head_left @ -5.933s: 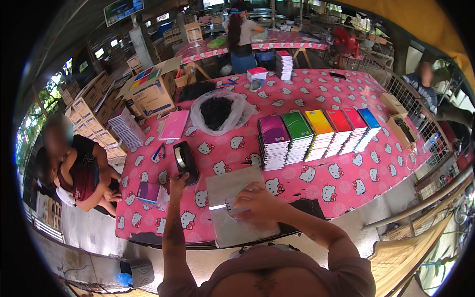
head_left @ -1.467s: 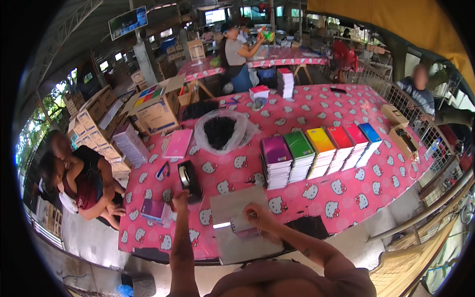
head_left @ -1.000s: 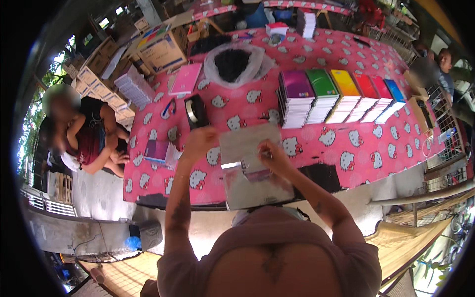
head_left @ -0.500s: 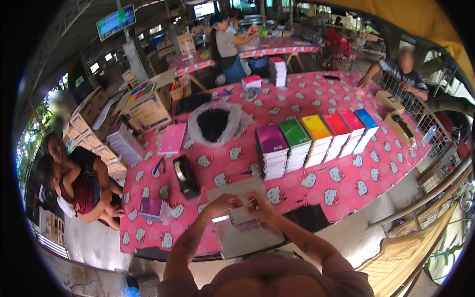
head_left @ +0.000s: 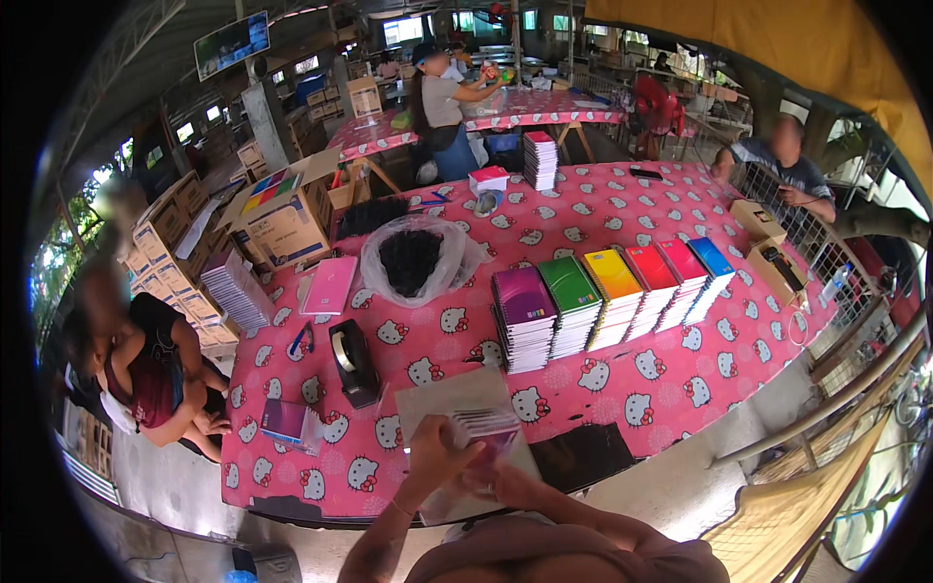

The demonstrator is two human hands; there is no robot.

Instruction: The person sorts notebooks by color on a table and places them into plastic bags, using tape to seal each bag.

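Observation:
Near the table's front edge, my left hand grips a small stack of notebooks at its left side, with the thumb laid across it. Page edges face up, and a purplish cover shows below, seemingly through clear plastic. My right hand is at the stack's lower right; its fingers are blurred and partly hidden. Under both hands lies a flat greyish board. To the left stand a black tape dispenser and a small wrapped pack of purple notebooks.
A row of notebook stacks in several colours stands ahead to the right. A clear bag of black pieces lies mid-table, near a pink notebook. Cardboard boxes are piled at left. People stand at left, behind and far right.
Both hands have lowered toward me from above the board. My left hand now grips the notebook stack, which shows more clearly, tilted with page edges up.

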